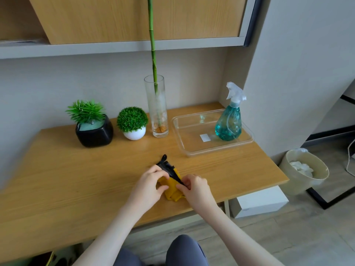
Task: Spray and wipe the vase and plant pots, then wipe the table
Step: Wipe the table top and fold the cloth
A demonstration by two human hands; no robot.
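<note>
Both hands work at the counter's (76,179) near edge: the left hand (151,184) and the right hand (194,186) each pinch a yellow cloth (171,186) with black trim, bunched on the wood between them. Along the back wall, left to right, stand a black plant pot (94,134), a white plant pot (134,134), a tall glass vase (157,112) holding a green stalk, and a clear tray (192,148) carrying a teal spray bottle (229,123).

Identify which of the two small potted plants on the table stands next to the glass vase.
The round-topped plant in the white pot, just left of the glass vase. The spiky plant in the black pot stands farther left.
</note>
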